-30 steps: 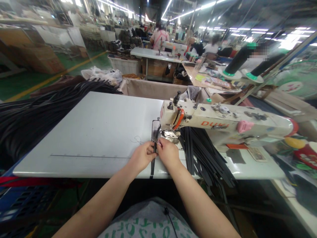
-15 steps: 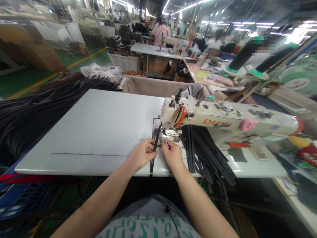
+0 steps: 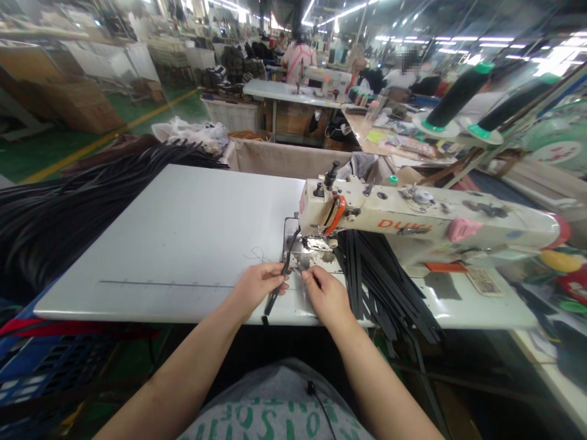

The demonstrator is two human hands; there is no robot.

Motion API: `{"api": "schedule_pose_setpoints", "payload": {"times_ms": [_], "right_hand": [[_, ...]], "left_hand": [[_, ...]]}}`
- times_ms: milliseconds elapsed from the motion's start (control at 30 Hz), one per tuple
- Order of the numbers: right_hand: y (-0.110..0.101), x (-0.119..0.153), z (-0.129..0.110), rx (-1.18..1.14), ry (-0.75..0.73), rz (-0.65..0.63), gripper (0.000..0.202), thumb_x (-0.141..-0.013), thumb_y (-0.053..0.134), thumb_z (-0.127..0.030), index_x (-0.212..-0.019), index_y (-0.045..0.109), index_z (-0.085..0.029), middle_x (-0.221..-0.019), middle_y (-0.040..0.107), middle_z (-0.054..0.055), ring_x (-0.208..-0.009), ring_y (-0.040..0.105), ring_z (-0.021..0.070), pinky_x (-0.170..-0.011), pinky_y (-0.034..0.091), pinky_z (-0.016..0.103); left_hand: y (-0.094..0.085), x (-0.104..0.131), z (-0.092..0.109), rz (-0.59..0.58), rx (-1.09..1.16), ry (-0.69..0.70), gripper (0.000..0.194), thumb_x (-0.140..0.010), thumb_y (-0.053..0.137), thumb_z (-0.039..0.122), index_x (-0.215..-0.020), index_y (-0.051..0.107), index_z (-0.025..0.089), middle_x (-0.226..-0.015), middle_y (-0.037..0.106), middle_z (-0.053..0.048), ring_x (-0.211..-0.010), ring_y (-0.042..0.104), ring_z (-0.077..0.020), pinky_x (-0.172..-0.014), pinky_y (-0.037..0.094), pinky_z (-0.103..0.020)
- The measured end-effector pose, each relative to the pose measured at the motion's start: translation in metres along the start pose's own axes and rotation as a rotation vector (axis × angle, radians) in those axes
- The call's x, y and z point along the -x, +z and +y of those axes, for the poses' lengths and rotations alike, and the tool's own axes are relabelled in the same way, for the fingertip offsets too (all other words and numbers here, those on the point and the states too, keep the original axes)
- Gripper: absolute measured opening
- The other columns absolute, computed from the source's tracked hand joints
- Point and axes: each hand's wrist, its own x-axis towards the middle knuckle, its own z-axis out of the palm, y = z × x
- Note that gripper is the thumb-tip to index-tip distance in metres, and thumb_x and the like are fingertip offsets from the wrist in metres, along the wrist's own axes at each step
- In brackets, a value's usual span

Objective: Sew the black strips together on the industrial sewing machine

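Note:
My left hand (image 3: 259,286) pinches a narrow black strap (image 3: 274,300) between thumb and fingers, in front of the sewing machine (image 3: 362,208). The strap's upper part runs up to the needle area, and its lower end lies near the table's front edge. Just to the right, my right hand (image 3: 324,293) is closed, with a small thin metal tool (image 3: 298,270) showing at its fingertips. Most of that tool is hidden in the fingers, so its kind is unclear. The metal needle plate (image 3: 293,244) lies just beyond both hands.
Several black straps (image 3: 380,281) lie under the machine arm and hang over the front edge. A large heap of black strips (image 3: 82,195) is left of the white table (image 3: 183,226). Loose thread (image 3: 254,253) lies by my left hand. Thread cones (image 3: 458,98) stand at right; people work beyond.
My left hand has shifted slightly left, tilting the strap's lower end left. My right hand has moved slightly right and down, away from the strap.

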Motion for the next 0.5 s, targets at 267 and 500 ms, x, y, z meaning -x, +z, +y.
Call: {"api": "schedule_pose_setpoints", "payload": {"times_ms": [267,500], "right_hand": [[0.004,-0.015,-0.002,0.052,-0.095,-0.029,0.026,-0.099,0.051,-0.041,-0.082,0.064,-0.026,-0.071,0.067,-0.001,-0.066,0.059,0.0185,-0.060,0.033,0.026],[0.002,-0.027,-0.004,0.089,-0.255,-0.064,0.024,-0.098,0.055,-0.036,-0.078,0.061,-0.024,-0.074,0.067,0.000,-0.071,0.059,0.0184,-0.064,0.031,0.027]], "left_hand": [[-0.005,-0.003,-0.004,0.000,0.008,0.013,0.058,-0.063,0.083,0.029,-0.116,0.070,0.010,-0.096,0.073,-0.010,-0.072,0.068,-0.0166,-0.070,0.056,-0.032],[-0.011,-0.005,-0.005,-0.058,0.013,0.044,0.042,-0.067,0.072,0.023,-0.108,0.073,0.010,-0.088,0.070,-0.007,-0.066,0.061,-0.0126,-0.063,0.046,-0.026]]}}
